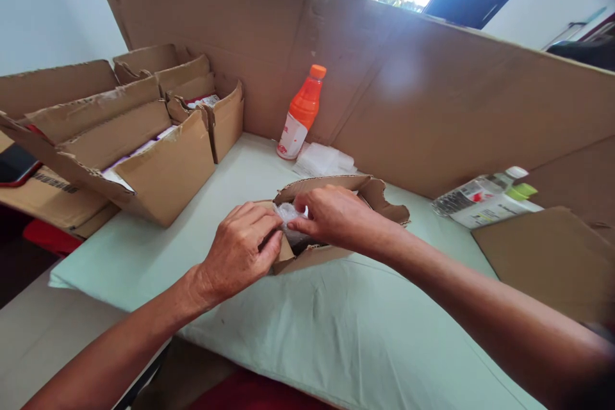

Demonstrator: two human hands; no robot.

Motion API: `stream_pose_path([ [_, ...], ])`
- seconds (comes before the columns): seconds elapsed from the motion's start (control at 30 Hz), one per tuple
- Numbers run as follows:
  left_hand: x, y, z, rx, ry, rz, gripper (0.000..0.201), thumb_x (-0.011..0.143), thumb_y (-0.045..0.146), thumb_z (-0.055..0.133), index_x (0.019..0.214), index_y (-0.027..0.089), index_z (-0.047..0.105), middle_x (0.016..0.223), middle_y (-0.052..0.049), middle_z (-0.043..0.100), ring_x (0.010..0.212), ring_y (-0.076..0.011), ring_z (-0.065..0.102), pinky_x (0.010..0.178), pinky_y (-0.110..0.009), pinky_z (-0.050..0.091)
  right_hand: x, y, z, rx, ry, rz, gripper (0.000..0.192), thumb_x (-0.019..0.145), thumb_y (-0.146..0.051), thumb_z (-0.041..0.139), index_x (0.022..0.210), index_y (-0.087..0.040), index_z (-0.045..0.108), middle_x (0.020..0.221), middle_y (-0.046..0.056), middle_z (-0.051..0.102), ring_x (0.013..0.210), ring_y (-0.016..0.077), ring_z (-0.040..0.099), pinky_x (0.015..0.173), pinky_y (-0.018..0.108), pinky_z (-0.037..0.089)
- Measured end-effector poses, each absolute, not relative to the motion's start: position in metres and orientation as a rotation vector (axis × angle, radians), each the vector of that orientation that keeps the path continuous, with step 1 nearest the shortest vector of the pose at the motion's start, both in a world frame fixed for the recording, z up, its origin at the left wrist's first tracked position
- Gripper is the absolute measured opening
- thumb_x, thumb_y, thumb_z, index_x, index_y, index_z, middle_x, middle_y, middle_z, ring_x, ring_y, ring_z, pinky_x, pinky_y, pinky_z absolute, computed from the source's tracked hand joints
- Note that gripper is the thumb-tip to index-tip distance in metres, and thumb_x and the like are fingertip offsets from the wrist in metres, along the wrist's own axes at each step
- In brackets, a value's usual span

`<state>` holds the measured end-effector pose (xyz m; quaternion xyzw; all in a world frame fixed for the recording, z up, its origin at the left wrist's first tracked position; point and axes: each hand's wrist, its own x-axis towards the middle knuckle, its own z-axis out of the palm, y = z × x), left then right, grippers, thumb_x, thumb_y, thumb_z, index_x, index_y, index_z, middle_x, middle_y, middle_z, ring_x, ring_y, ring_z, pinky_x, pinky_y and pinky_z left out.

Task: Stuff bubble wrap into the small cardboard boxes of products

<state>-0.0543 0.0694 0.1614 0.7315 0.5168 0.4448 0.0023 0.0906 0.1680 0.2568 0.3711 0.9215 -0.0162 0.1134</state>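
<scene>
both hands at small open brown cardboard box (336, 205), near-center on pale green table cover (336, 333). left hand (240, 250) & right hand (336, 214) fingers pinching crinkly clear plastic wrap (288, 213) inside it. orange bottle (302, 112) far behind.

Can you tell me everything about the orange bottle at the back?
The orange plastic bottle has an orange screw cap, shut, and a white label with red print around its lower half. It looks full of orange drink. It stands on the pale green table cover, leaning in the picture, close to the tall brown cardboard wall. A folded clear plastic bag lies right beside its base. No hand touches it.
</scene>
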Motion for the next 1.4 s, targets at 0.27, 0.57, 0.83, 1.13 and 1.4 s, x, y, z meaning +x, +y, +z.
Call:
stream_pose_path([
  [0.27,-0.053,0.069,0.158,2.310,1.644,1.432,0.015,0.090,0.010,0.056,0.096,0.017,0.067,0.097,-0.008,0.075,0.095,-0.0237,0.068,0.086,-0.042,0.053,0.071,0.165,0.262,0.922,2.641,0.154,0.031,0.090,-0.027,0.062,0.116,-0.014,0.073,0.094,0.015,0.077,0.094,0.0301,0.072,0.073,0.033,0.050],
  [0.57,-0.050,0.059,0.159,2.240,1.632,1.645,0.013,0.092,0.013,0.059,0.098,0.020,0.068,0.096,-0.005,0.075,0.091,-0.0207,0.067,0.084,-0.040,0.053,0.070,0.162,0.246,0.887,2.686,0.155,0.026,0.092,-0.020,0.059,0.111,-0.013,0.075,0.096,0.019,0.077,0.098,0.0300,0.073,0.077,0.034,0.053],
  [0.83,-0.037,0.031,0.144,1.933,1.803,1.931,0.031,0.093,0.016,0.059,0.122,0.024,0.062,0.115,-0.007,0.064,0.108,-0.0220,0.061,0.095,-0.042,0.052,0.114,0.166,0.274,1.135,2.902,-0.193,0.023,0.091,-0.036,0.065,0.099,-0.021,0.078,0.083,0.006,0.076,0.077,0.0215,0.070,0.064,0.028,0.046],
  [1.13,-0.031,0.020,0.071,1.655,1.840,1.533,0.045,0.094,0.030,0.060,0.138,0.023,0.051,0.132,-0.011,0.058,0.114,-0.0244,0.062,0.097,-0.042,0.056,0.303,0.151,0.191,2.533,2.960,-0.883,0.036,0.083,-0.051,0.072,0.107,-0.024,0.072,0.095,0.006,0.075,0.082,0.0226,0.070,0.072,0.037,0.056],
  [1.4,-0.004,0.034,0.069,1.477,1.731,1.453,0.066,0.087,0.034,0.066,0.147,0.024,0.038,0.144,-0.014,0.050,0.127,-0.0291,0.056,0.107,-0.052,0.050,0.272,0.189,0.114,1.858,3.023,-1.386,0.071,0.078,-0.058,0.073,0.137,-0.023,0.052,0.136,0.012,0.063,0.117,0.0312,0.063,0.089,0.045,0.056],
])
